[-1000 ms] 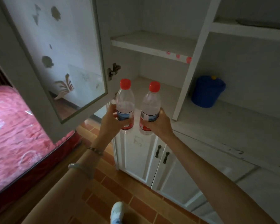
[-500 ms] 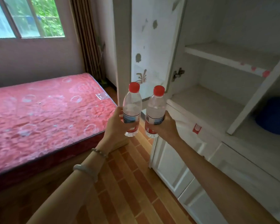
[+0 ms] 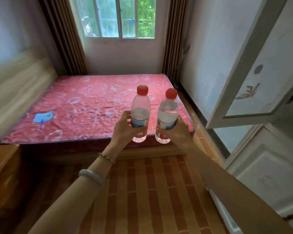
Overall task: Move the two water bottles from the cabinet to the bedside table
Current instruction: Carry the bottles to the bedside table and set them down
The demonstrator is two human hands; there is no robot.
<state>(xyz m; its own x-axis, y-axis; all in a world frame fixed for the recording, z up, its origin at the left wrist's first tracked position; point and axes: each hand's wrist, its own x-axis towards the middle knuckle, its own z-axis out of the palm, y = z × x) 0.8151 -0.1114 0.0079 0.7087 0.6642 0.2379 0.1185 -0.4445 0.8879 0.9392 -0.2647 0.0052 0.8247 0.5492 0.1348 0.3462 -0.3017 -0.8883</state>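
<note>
Two clear water bottles with red caps are held upright, side by side, in front of me. My left hand (image 3: 123, 130) grips the left bottle (image 3: 140, 105) around its label. My right hand (image 3: 178, 132) grips the right bottle (image 3: 168, 108) the same way. Both bottles hang in the air over the near edge of a bed with a red mattress (image 3: 85, 107). The white cabinet (image 3: 264, 168) stands at the right, its glass door (image 3: 260, 73) swung open. A wooden piece of furniture (image 3: 3, 174), maybe the bedside table, shows at the lower left.
A window (image 3: 118, 17) with brown curtains is on the far wall behind the bed. A blue patch (image 3: 43, 117) lies on the mattress. The headboard (image 3: 15, 88) is blurred at the left. Brick-patterned floor (image 3: 150, 191) runs between bed and cabinet.
The view has swung left, away from the cabinet shelves, until the bed and window face me. Both hands keep the bottles, now carried clear of the cabinet.
</note>
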